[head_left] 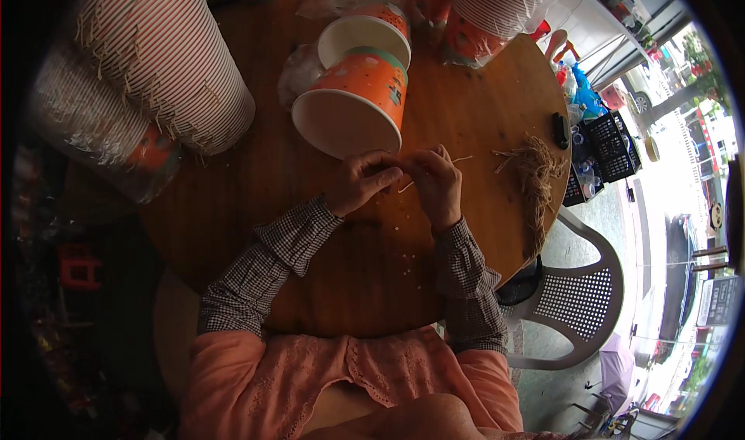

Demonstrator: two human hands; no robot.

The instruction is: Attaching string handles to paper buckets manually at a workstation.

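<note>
My left hand (362, 184) and my right hand (436, 182) meet at the fingertips over the round table, both closed in a pinch. A thin tan twine strand (463, 159) pokes out beside my right fingers, and a short end shows below them. Where it runs between my fingertips is hidden. Just beyond my hands, an orange paper bucket (380, 91) lies on its side, its white mouth facing me. Behind it another paper bucket (363, 40) lies tipped over. To the right, a loose bundle of tan twine (541, 172) hangs over the table edge.
At the left stands a tall stack of nested paper buckets (174, 60) with twine strands on it, beside a plastic-wrapped stack (101, 106). More wrapped buckets (481, 25) stand at the far side. A small black object (559, 130) lies near the right edge. A plastic chair (574, 300) is at the right.
</note>
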